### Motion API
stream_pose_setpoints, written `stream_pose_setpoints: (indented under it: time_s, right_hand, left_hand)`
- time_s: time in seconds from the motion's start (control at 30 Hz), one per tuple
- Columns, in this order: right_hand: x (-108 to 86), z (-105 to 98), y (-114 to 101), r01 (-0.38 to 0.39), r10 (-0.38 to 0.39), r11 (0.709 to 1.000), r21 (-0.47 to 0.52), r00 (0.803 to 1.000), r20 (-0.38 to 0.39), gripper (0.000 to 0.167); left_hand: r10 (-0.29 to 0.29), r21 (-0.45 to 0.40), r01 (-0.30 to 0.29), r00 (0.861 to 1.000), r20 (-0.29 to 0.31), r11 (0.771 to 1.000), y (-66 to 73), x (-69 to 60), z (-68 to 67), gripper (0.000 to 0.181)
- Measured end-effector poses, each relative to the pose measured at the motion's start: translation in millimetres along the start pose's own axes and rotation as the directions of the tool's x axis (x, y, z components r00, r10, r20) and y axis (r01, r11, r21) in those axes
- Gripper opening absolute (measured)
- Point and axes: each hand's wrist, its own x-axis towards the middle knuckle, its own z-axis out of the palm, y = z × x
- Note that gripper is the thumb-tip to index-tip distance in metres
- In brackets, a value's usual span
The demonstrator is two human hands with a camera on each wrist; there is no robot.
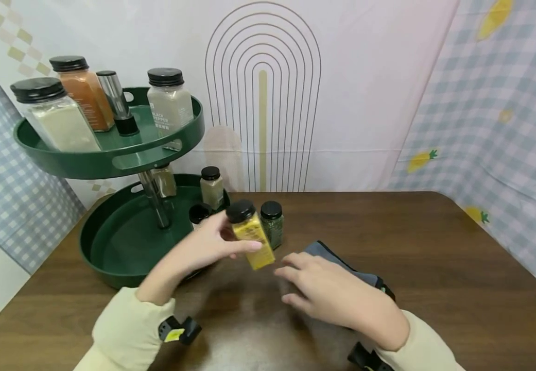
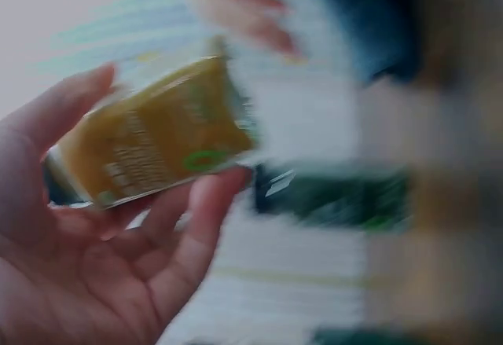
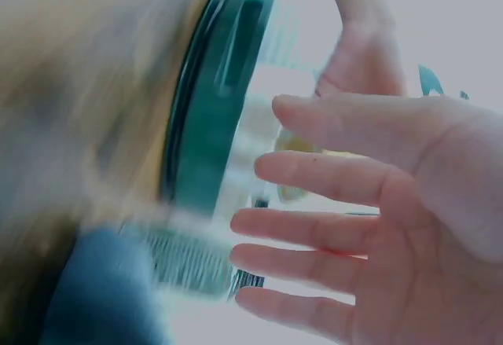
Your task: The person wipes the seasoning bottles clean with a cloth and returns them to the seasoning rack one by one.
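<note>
Between the thumb and fingers of my left hand (image 1: 205, 243) is a small spice jar (image 1: 255, 241) with yellow contents and a black lid. It is held tilted above the table, and its printed label shows in the left wrist view. My right hand (image 1: 325, 289) hovers to the right, apart from the jar, its fingers extended; in the right wrist view the palm and spread fingers hold nothing. Just behind the yellow jar stands a black-lidded jar of green herbs (image 1: 274, 231). A grey-blue cloth item (image 1: 320, 250) lies on the table, partly hidden by my right hand.
At the left stands a two-tier green tray stand (image 1: 110, 275). Its upper tier carries a black pepper jar (image 1: 168, 105), an orange-brown spice jar (image 1: 87, 95), a pale powder jar (image 1: 59, 118) and a silver cylinder (image 1: 117, 100). Smaller jars (image 1: 212, 189) sit on the lower tier.
</note>
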Motion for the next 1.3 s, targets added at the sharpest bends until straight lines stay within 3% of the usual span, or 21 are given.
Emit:
stream_pose_setpoints:
  time_s: [0.1, 0.33, 0.43, 0.53, 0.63, 0.7, 0.87, 1.1, 1.23, 1.3]
  right_hand:
    - [16.0, -1.1, -18.6, 0.047, -0.046, 0.999, -0.019, 0.998, 0.041, 0.041]
    - [65.6, 16.2, -60.2, 0.153, -0.147, 0.982, -0.108, 0.987, 0.062, 0.05]
    - [82.5, 30.4, -73.1, 0.165, -0.159, 0.982, -0.092, 0.985, 0.064, 0.056]
    - [95.4, 43.8, -80.9, 0.169, -0.167, 0.982, -0.081, 0.985, 0.033, 0.061]
    - [104.8, 54.2, -85.0, 0.174, -0.176, 0.981, -0.089, 0.984, -0.011, 0.065]
    - [109.2, 58.6, -86.5, 0.17, -0.173, 0.98, -0.101, 0.985, -0.025, 0.066]
    - [114.4, 61.2, -83.7, 0.139, -0.144, 0.982, -0.129, 0.989, -0.029, 0.066]
    - [114.4, 53.3, -62.1, 0.035, -0.036, 0.998, -0.054, 0.999, -0.021, 0.064]
    - [114.3, 50.1, -50.3, -0.07, 0.069, 0.997, -0.035, 0.997, -0.016, 0.063]
    - [114.4, 49.2, -49.7, -0.082, 0.082, 0.996, -0.043, 0.997, -0.012, 0.062]
  left_hand:
    - [0.011, 0.116, -0.008, 0.999, -0.03, 0.993, 8.4, -14.5, -24.8, 0.054]
    - [-0.038, 0.292, 0.065, 0.994, -0.098, 0.954, 13.2, -40.9, -67.4, 0.059]
    - [-0.079, 0.336, 0.11, 0.991, -0.104, 0.935, 10.5, -49.9, -81.9, 0.061]
    - [-0.119, 0.402, 0.155, 0.986, -0.113, 0.902, 5.5, -56.3, -93.7, 0.062]
    - [-0.153, 0.46, 0.186, 0.982, -0.107, 0.868, -1.9, -59.1, -102.3, 0.063]
    - [-0.177, 0.474, 0.202, 0.979, -0.097, 0.857, -7.5, -59.4, -106.5, 0.064]
    - [-0.213, 0.415, 0.22, 0.975, -0.064, 0.883, -21.6, -57.4, -113.0, 0.064]
    - [-0.195, 0.333, 0.19, 0.981, -0.018, 0.924, -42.5, -44.8, -113.3, 0.058]
    - [-0.225, 0.31, 0.217, 0.974, -0.009, 0.926, -48.8, -36.4, -108.0, 0.06]
    - [-0.246, 0.302, 0.236, 0.969, -0.005, 0.924, -49.7, -33.3, -105.1, 0.062]
